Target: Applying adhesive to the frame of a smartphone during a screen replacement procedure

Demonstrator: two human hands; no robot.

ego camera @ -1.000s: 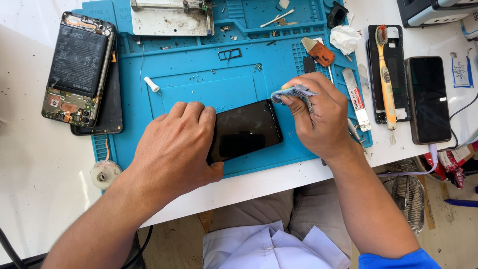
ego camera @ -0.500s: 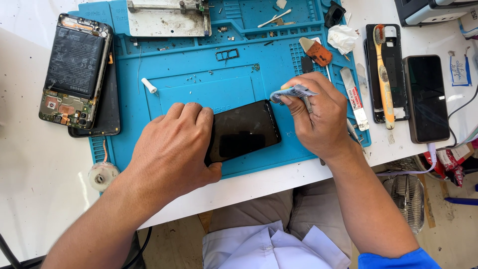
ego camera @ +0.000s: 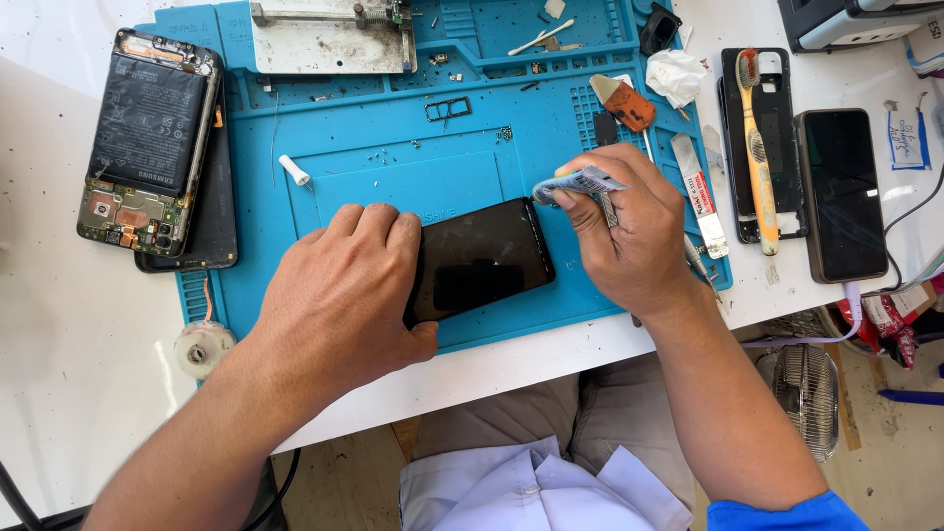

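A black phone screen lies face up on the blue repair mat. My left hand presses flat on the screen's left half and covers it. My right hand pinches a small grey-blue tube between thumb and fingers, with its tip right at the screen's upper right corner. A thin metal tool also sticks out between the fingers of that hand.
An opened phone body with its battery showing lies at the left. A metal holder sits at the mat's top. To the right lie a toothbrush on a black back cover, a dark phone, a crumpled tissue and an orange scraper.
My right hand has shifted slightly left, bringing the tube's tip closer to the screen's upper right corner. My left hand stays pressed on the screen.
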